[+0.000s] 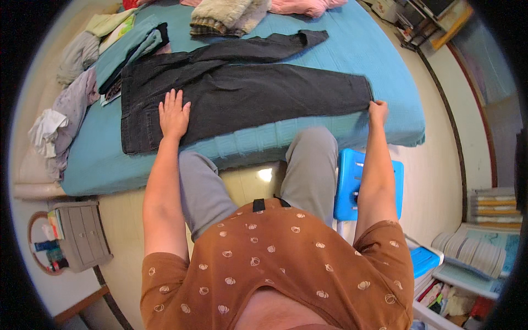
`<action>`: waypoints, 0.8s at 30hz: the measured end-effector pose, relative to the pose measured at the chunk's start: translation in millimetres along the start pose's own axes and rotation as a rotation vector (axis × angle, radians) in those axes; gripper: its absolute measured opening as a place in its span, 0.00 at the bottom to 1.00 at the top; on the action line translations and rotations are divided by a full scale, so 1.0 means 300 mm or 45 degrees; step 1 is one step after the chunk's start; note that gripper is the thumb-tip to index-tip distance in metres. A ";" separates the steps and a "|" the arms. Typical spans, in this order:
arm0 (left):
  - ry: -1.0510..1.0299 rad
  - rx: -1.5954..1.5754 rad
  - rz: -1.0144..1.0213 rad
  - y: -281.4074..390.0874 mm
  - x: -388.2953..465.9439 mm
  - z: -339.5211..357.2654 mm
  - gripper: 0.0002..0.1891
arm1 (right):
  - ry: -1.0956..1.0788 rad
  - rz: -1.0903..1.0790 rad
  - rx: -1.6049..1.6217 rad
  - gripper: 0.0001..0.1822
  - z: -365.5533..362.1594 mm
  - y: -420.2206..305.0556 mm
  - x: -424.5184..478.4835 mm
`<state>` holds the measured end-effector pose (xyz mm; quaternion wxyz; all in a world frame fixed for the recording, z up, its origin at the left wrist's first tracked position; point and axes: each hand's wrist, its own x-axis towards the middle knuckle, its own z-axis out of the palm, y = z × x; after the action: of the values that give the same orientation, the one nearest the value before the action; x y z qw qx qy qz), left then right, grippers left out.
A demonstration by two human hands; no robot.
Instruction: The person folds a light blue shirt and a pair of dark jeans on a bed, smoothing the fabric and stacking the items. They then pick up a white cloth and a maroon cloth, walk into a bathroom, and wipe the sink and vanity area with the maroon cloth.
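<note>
A pair of black trousers [264,88] lies spread on a bed with a blue cover [396,103], waistband to the left and leg hems to the right. The near leg is stretched fairly straight; the far leg bends and bunches towards its end. My left hand [174,115] rests flat on the trousers near a pocket, fingers apart, gripping nothing. At the right, my right hand [378,112] pinches the lower corner of the near leg's hem.
Folded clothes [128,53] and a crumpled lilac garment [76,119] line the bed's left side. A fleecy folded item [227,16] lies at the far edge, beside pink fabric [303,6]. A blue plastic stool [348,185] stands by my right arm. A small grey cabinet [84,235] is at the left.
</note>
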<state>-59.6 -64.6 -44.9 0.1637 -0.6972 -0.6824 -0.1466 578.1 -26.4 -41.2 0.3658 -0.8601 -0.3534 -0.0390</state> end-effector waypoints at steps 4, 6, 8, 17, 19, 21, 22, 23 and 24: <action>0.070 0.008 0.012 0.034 0.014 -0.023 0.27 | 0.213 -0.459 0.148 0.18 -0.033 -0.200 -0.011; 0.089 -0.021 0.023 0.055 0.019 -0.039 0.27 | 0.039 -0.541 0.257 0.18 0.001 -0.349 -0.018; 0.140 -0.049 0.039 0.053 0.025 -0.035 0.26 | 0.059 -0.789 0.197 0.21 0.080 -0.483 -0.025; 0.094 -0.130 -0.022 0.056 0.019 -0.063 0.25 | -0.449 -0.575 -0.320 0.28 0.338 -0.898 -0.073; 0.097 -0.139 -0.030 0.053 0.014 -0.078 0.26 | -0.566 -0.478 -0.240 0.25 0.425 -0.888 -0.027; 0.111 -0.166 -0.011 0.057 0.015 -0.071 0.27 | -0.618 -0.379 -0.019 0.22 0.523 -0.823 0.130; 0.108 -0.174 0.005 0.064 0.019 -0.066 0.27 | -0.691 -0.117 0.383 0.21 0.571 -0.779 0.225; 0.110 -0.188 0.023 0.070 0.036 -0.060 0.27 | -0.735 0.153 0.783 0.20 0.605 -0.741 0.326; 0.118 -0.204 0.039 0.077 0.051 -0.054 0.27 | -0.712 0.286 1.414 0.18 0.615 -0.710 0.426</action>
<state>-35.8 -58.1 -24.5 0.1410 -0.7108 -0.6495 -0.2302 502.6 271.8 -5.9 0.6534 -0.5514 -0.3109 0.4151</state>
